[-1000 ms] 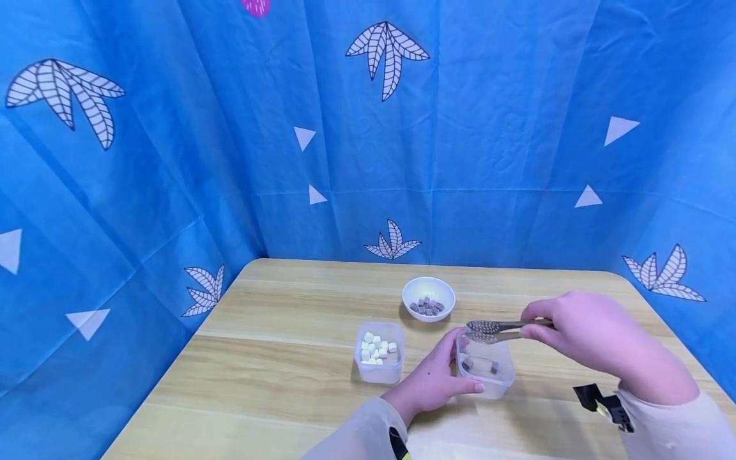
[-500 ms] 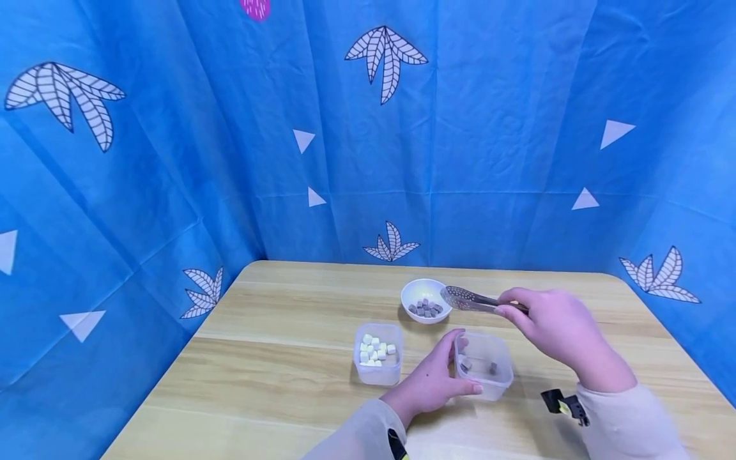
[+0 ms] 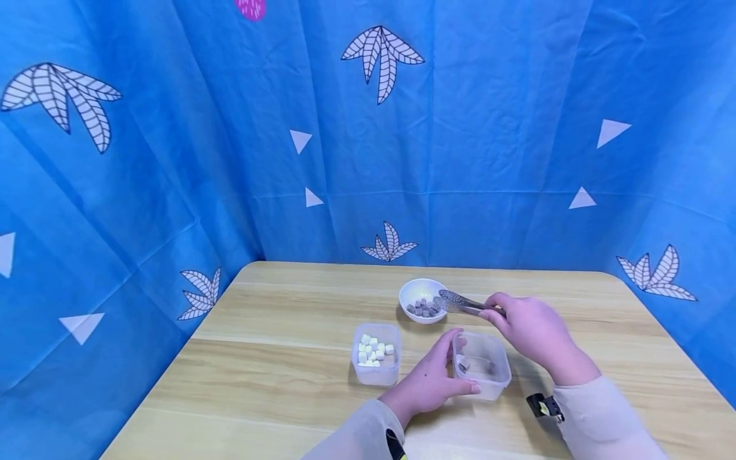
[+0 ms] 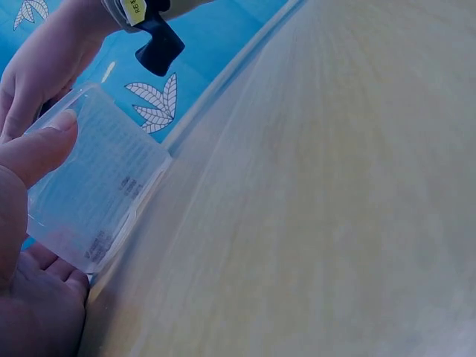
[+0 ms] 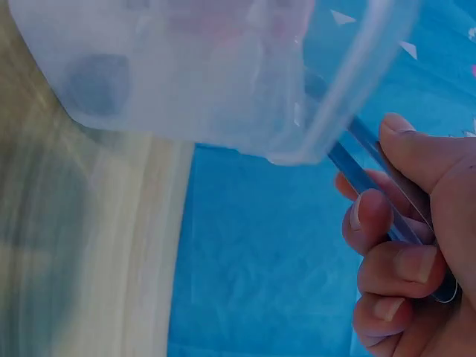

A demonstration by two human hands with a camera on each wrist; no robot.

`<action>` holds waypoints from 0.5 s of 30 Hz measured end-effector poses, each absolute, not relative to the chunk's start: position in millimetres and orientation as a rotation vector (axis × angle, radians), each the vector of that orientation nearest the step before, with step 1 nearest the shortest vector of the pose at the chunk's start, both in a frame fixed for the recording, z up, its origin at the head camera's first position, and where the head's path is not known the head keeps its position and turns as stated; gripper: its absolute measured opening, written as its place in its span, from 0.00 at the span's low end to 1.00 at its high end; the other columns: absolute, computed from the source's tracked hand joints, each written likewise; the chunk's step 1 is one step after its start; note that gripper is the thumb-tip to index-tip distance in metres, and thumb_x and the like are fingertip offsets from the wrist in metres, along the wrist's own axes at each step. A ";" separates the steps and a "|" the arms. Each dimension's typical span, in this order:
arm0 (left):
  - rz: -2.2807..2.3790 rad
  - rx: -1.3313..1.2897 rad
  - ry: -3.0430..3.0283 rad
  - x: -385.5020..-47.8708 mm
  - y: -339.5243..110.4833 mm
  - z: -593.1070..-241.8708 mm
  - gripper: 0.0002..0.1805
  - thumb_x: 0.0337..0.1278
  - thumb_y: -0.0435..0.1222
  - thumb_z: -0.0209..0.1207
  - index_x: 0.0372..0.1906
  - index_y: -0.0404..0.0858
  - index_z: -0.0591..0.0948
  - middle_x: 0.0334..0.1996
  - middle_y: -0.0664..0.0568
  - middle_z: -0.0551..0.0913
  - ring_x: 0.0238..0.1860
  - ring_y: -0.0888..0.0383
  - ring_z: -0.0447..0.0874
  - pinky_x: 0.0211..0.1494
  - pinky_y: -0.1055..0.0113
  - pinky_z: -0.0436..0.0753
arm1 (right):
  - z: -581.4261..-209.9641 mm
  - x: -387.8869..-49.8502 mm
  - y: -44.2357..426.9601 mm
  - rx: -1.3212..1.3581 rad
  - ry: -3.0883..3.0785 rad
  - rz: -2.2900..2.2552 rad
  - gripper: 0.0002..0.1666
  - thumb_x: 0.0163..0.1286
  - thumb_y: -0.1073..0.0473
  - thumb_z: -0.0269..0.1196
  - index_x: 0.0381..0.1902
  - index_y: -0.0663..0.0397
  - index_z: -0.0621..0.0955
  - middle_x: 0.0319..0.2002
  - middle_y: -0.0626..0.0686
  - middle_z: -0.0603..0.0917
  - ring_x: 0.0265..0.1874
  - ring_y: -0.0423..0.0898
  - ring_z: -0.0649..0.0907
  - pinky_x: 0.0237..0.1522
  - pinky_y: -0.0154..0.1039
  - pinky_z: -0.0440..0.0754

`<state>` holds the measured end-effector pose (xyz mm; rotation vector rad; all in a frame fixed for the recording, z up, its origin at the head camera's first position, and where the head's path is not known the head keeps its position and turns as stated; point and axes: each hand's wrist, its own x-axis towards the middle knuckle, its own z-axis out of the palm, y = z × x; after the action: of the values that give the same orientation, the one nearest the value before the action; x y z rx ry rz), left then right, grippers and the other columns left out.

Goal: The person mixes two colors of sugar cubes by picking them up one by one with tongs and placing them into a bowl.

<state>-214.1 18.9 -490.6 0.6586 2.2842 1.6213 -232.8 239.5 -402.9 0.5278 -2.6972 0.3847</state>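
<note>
My left hand [image 3: 428, 384] grips a clear plastic container [image 3: 492, 390], thumb on the near side and fingers around the left side. Inside it lie a couple of small brown-grey cubes [image 3: 463, 365]. In my right hand [image 3: 531, 329] I hold metal tongs [image 3: 468, 305] with perforated tips; the fingers curl round the handles in the right wrist view. Their tips are at the right side of a white bowl [image 3: 409, 291] with several brown-grey cubes [image 3: 422, 308] in it. Whether a cube is between the tips, I cannot tell.
Left of my left hand stands a second clear container [image 3: 376, 377] with several small white cubes [image 3: 374, 350]. Everything stands on a wooden table [image 3: 276, 358], with a blue patterned curtain [image 3: 489, 160] behind and at the sides.
My right hand has moved left and away from me, carrying the tongs from above the held container to the bowl. The left hand keeps its grip on the container.
</note>
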 end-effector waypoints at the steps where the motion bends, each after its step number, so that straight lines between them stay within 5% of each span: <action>1: 1.620 0.658 2.284 -214.1 18.8 -491.0 0.55 0.49 0.47 0.76 0.79 0.52 0.56 0.70 0.63 0.69 0.69 0.62 0.66 0.75 0.54 0.61 | -404.0 -233.2 238.6 0.535 -2.703 0.393 0.13 0.73 0.46 0.64 0.42 0.48 0.85 0.21 0.40 0.79 0.17 0.40 0.71 0.21 0.43 0.72; 9: 1.614 0.667 2.278 -214.5 18.9 -491.8 0.53 0.50 0.47 0.75 0.79 0.54 0.56 0.70 0.63 0.69 0.70 0.61 0.66 0.75 0.53 0.62 | -406.9 -232.1 237.9 0.535 -2.768 0.409 0.15 0.72 0.47 0.65 0.46 0.52 0.82 0.28 0.43 0.82 0.22 0.42 0.77 0.26 0.48 0.79; 15: 1.616 0.665 2.283 -215.1 18.2 -492.5 0.54 0.50 0.47 0.76 0.79 0.53 0.56 0.70 0.63 0.69 0.70 0.62 0.66 0.75 0.52 0.61 | -406.4 -231.3 236.3 0.582 -2.813 0.412 0.19 0.74 0.48 0.62 0.52 0.57 0.80 0.40 0.51 0.86 0.36 0.50 0.85 0.38 0.55 0.84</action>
<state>-215.1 18.2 -492.5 0.6653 2.2834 1.6159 -231.3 236.3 -406.4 0.5816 -2.8133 0.4118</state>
